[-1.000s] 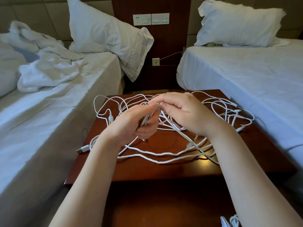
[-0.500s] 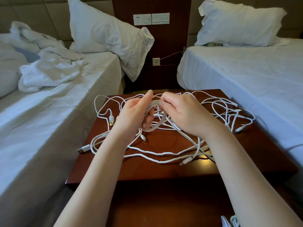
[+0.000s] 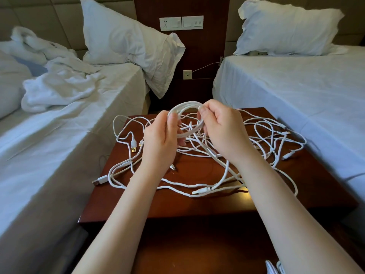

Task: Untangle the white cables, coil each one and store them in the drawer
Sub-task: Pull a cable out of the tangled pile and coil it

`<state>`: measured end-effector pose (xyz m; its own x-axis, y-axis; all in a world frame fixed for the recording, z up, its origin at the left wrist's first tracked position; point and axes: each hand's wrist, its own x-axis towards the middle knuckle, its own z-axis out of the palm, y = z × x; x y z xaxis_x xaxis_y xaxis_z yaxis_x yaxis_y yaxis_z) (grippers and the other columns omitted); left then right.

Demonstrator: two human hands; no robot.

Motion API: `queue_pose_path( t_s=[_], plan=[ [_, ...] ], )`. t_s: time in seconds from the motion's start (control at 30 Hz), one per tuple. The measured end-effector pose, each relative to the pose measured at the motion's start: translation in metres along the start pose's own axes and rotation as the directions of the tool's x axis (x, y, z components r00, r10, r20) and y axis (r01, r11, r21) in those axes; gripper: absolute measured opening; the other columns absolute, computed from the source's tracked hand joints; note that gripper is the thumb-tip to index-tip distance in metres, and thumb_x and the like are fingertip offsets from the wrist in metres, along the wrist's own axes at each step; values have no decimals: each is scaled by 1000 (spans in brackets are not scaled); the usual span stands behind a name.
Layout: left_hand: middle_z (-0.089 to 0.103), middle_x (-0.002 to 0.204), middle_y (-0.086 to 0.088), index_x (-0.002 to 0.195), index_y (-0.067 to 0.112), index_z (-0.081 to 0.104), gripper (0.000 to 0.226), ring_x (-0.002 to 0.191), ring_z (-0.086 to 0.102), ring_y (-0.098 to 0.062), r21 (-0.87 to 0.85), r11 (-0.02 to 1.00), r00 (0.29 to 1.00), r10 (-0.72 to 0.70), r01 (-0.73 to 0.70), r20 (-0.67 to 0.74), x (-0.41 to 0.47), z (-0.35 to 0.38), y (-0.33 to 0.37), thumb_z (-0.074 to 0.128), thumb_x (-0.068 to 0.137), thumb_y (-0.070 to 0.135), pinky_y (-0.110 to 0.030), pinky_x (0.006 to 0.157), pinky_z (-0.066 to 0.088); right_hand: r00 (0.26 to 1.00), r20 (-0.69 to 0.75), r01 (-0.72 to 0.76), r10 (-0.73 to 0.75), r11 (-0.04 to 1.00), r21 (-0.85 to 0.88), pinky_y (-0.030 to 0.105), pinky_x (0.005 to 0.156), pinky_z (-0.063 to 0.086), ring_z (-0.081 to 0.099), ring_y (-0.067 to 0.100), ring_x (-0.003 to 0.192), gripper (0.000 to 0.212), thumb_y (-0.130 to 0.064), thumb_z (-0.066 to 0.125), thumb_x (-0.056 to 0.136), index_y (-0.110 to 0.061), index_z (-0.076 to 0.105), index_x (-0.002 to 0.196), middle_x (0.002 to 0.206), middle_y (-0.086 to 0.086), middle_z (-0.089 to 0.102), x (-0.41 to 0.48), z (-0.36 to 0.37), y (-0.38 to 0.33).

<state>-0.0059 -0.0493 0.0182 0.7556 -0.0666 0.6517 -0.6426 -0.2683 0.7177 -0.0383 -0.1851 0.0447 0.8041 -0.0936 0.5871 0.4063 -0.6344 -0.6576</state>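
Coiling one cable seems in hand: the left grip (image 3: 160,139) is pinching a small coil (image 3: 183,105) above the counter (image 3: 177,202); the right grip (image 3: 223,131) is pinching its other side; the other white cables (image 3: 133,144) are lying tangled beneath; next probably calls for freeing the trailing length.

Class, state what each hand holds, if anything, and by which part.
Both hands hold one coiled white cable: the left hand pinches the loop's left side, the right hand its right side, above the red-brown wooden nightstand.
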Motion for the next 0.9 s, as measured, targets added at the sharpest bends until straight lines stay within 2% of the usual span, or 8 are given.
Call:
queue_pose_path(
  t_s=[0.07, 0.17, 0.3, 0.4, 0.5, 0.63, 0.77, 0.9],
  plan=[
    [55, 56, 2, 77, 23, 47, 28, 43, 57, -12, -57, 998, 998, -45, 42, -52, -1, 4, -1, 32, 100, 29, -29, 45, 48, 999, -8, -34, 34, 999, -3, 25, 50, 41, 51, 6, 55, 26, -21, 44, 103, -12, 58, 82, 55, -7, 50, -2, 8, -2],
    [48, 57, -4, 70, 17, 45, 37, 43, 49, -13, -95, 994, 990, -74, 63, -120, 0, 5, -6, 31, 98, 38, -24, 43, 39, 999, 29, -34, 35, 999, -20, 18, 46, 37, 50, 2, 52, 28, -21, 44, 103, -8, 61, 85, 54, -9, 46, -4, 13, -3],
    [42, 53, -3, 66, 8, 43, 45, 54, 43, -17, 107, 993, 982, 74, -56, -176, 1, 0, -15, 28, 96, 39, -21, 51, 29, 993, 113, -23, 29, 998, -56, 10, 45, 34, 49, -5, 51, 27, -24, 46, 102, -9, 66, 91, 53, -12, 43, -5, 8, 1],
    [35, 54, 10, 66, 11, 39, 39, 53, 42, -5, 210, 971, 976, 149, -114, -159, 1, -1, -19, 29, 98, 32, -16, 51, 29, 1000, 23, -5, 9, 988, -157, 11, 46, 33, 50, -2, 52, 26, -29, 46, 102, -15, 62, 87, 54, -13, 45, -4, 7, 5],
    [34, 53, 12, 67, 11, 39, 39, 46, 35, -6, 245, 965, 972, 140, -91, -191, 1, 0, -24, 28, 98, 33, -20, 51, 28, 998, -21, 53, -59, 978, -199, 11, 45, 30, 50, 1, 52, 22, -28, 45, 102, -22, 53, 83, 52, -14, 42, -4, 6, 0],
    [34, 53, 11, 68, 8, 43, 39, 47, 32, -5, 278, 961, 952, 76, 10, -297, 6, -10, -31, 31, 100, 27, -28, 52, 22, 960, 252, 154, -119, 980, -123, 16, 47, 31, 46, 5, 49, 25, -24, 44, 102, -15, 59, 85, 52, -10, 42, -8, 7, -10],
    [39, 56, 11, 74, 5, 52, 37, 50, 37, -3, 236, 970, 931, 34, 57, -363, 9, -18, -32, 32, 100, 21, -13, 52, 30, 893, 443, 166, -81, 974, -155, 25, 54, 34, 49, 10, 55, 27, -25, 42, 102, -18, 57, 81, 60, -4, 52, -13, 19, -14],
    [39, 57, 12, 74, 11, 49, 32, 50, 40, -2, 212, 975, 925, 23, 63, -380, 9, -15, -24, 32, 100, 19, -7, 54, 31, 849, 528, 51, 21, 991, -122, 35, 66, 47, 57, 16, 66, 29, -26, 42, 102, -17, 61, 83, 70, -1, 61, -14, 27, -9]
  ],
)
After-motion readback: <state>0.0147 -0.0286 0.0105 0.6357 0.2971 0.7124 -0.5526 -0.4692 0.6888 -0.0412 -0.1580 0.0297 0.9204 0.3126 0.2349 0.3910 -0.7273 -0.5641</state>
